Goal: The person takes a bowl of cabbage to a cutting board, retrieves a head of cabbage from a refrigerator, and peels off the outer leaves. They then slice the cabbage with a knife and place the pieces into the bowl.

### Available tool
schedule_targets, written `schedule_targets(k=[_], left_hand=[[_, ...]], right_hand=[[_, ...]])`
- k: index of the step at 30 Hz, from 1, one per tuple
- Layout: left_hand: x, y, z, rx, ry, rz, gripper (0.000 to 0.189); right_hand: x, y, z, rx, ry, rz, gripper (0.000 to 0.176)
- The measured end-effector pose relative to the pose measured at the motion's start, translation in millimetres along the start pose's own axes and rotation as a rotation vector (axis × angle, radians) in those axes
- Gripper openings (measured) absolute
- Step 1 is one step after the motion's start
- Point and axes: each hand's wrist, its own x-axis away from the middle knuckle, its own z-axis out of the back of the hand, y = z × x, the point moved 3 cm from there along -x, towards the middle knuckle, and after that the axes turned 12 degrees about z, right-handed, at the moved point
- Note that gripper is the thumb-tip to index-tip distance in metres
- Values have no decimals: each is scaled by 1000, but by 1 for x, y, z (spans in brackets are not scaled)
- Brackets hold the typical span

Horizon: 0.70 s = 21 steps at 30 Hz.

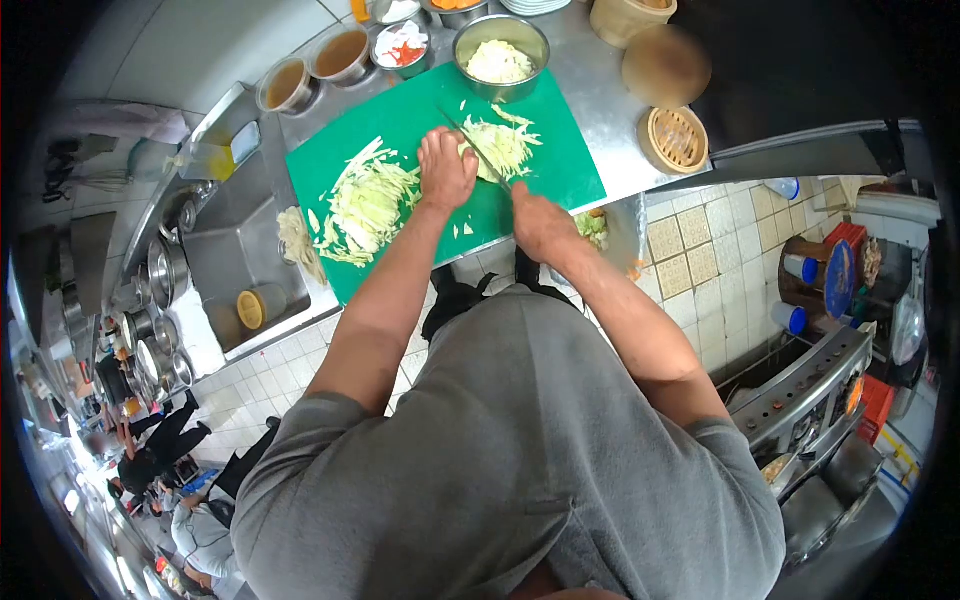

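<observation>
On the green cutting board (400, 115), my right hand (543, 224) is wrapped round the handle of a knife (478, 150), its blade pointing up and to the left. Close against the blade, my left hand (447, 168) presses with bent fingers on a piece of pale green cabbage, mostly hidden under it. Shredded cabbage (505, 143) lies just right of the blade. A larger heap of shreds (365, 205) covers the board's left part. Behind the board's top edge stands a metal bowl (501, 62) holding finely cut pale cabbage.
Two containers of brown liquid (342, 54) and a bowl of white and red pieces (402, 45) stand at the back. Bamboo steamers (673, 140) are at the right. A sink (240, 240) lies left. Below the counter edge is a bin with scraps (592, 230). People are far left.
</observation>
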Motion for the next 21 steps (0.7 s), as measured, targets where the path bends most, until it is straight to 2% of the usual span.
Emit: schedule_targets(k=[11, 13, 16, 18, 20, 21], left_hand=[[0, -5, -1, 11, 2, -5, 31], [4, -7, 2, 236, 14, 31, 27], [7, -5, 7, 343, 69, 64, 24], [9, -9, 7, 360, 90, 92, 23], [8, -11, 7, 354, 11, 83, 28], [6, -10, 8, 359, 54, 74, 31]], right_hand=[[-48, 8, -21, 18, 42, 21, 30], [-49, 11, -28, 2, 48, 11, 30], [-55, 25, -31, -17, 94, 65, 27], [-56, 29, -34, -80, 129, 142, 25], [-52, 27, -36, -113, 146, 143, 24], [-48, 26, -35, -144, 171, 141, 24]])
